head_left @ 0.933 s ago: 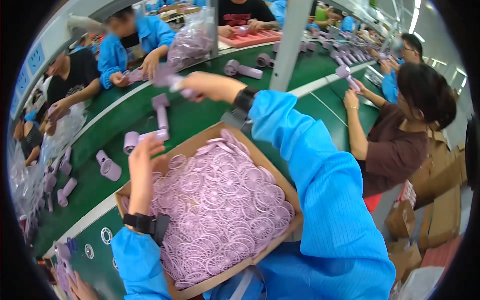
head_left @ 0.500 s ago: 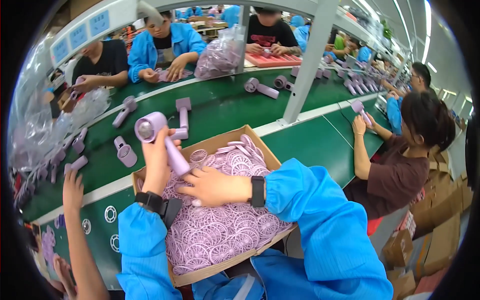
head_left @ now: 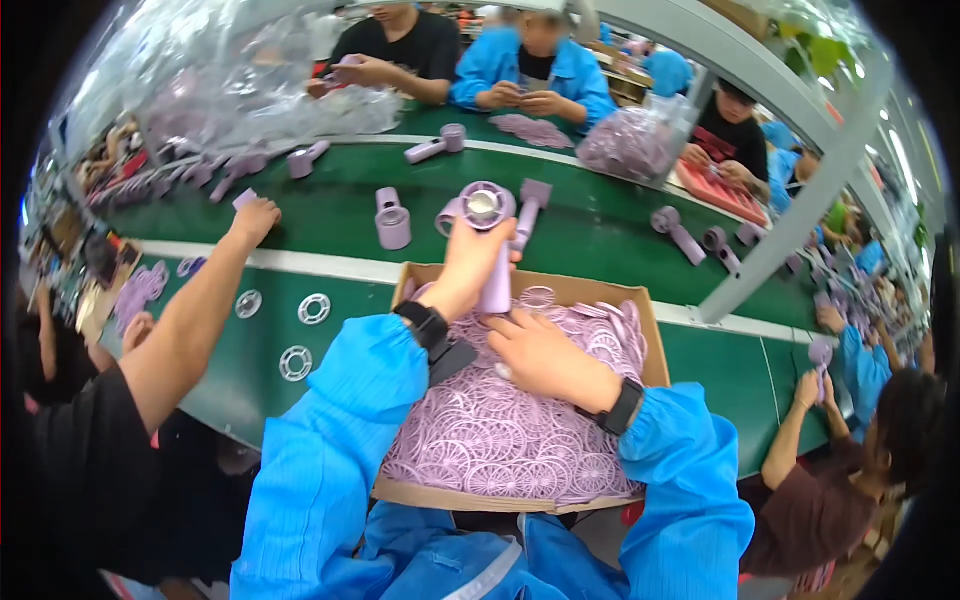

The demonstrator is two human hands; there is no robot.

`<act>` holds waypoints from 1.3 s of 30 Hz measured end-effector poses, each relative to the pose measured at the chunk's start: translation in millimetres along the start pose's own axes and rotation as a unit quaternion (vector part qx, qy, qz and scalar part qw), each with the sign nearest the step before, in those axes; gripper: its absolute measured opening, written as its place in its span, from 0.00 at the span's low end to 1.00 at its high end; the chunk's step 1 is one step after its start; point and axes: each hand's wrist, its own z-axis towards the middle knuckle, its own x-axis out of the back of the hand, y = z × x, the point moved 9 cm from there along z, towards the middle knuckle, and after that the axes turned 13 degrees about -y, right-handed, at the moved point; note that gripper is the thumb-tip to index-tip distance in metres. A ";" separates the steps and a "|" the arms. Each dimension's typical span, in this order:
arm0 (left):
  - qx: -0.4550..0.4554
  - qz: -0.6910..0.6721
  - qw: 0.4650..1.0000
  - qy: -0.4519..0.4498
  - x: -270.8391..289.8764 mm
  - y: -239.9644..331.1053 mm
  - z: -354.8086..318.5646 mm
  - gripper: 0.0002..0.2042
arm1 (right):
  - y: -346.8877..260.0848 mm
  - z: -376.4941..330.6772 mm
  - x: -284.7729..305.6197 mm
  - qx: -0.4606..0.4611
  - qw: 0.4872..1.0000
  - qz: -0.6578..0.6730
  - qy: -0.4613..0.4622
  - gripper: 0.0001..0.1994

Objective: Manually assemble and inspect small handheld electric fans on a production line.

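Note:
My left hand (head_left: 470, 258) is closed around a light purple handheld fan (head_left: 498, 285), holding it over the far side of a cardboard box (head_left: 657, 345). The fan's round head faces up, showing a pale round part in its middle. My right hand (head_left: 550, 362) reaches over the box with its fingers stretched toward the lower end of the fan's handle; whether they touch it I cannot tell. A small white covering shows at one of its fingertips. Purple round fan grilles (head_left: 500, 440) fill the box in a loose heap.
More purple fans, such as one fan body (head_left: 392, 220), lie along the green conveyor belt (head_left: 340, 225). White rings (head_left: 314, 309) rest on the green bench to the left. A co-worker's arm (head_left: 200, 290) reaches in there. A grey metal post (head_left: 800, 190) rises at right.
The view has swung left, so the box sits further right. My right hand's fingers have come closer to the handle's end. The co-worker's hand at left now holds a purple piece over the belt.

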 end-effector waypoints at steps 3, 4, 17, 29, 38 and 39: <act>0.012 -0.001 0.999 -0.034 -6.1 -3.9 1.5 0.19 | -5.3 2.6 1.2 0.023 1.000 0.014 0.004 0.17; 0.010 -0.001 1.000 -0.028 -3.2 -3.8 1.2 0.19 | -4.8 4.0 0.1 0.009 1.000 0.016 -0.011 0.18; 0.002 -0.018 0.999 -0.038 -0.7 -7.8 1.6 0.20 | -4.0 3.8 -1.5 -0.021 0.998 0.008 -0.052 0.23; 0.020 -0.103 0.995 0.001 6.2 -13.8 1.1 0.19 | 30.0 -6.7 -7.3 -0.160 0.978 0.077 -0.110 0.28; 0.026 -0.100 0.995 -0.002 2.2 -11.8 -0.7 0.19 | 14.9 -1.5 6.2 -0.109 0.986 -0.003 -0.124 0.23; 0.029 -0.102 0.994 -0.002 0.9 -12.4 -0.7 0.19 | 16.9 -1.6 5.7 -0.117 0.985 0.000 -0.124 0.23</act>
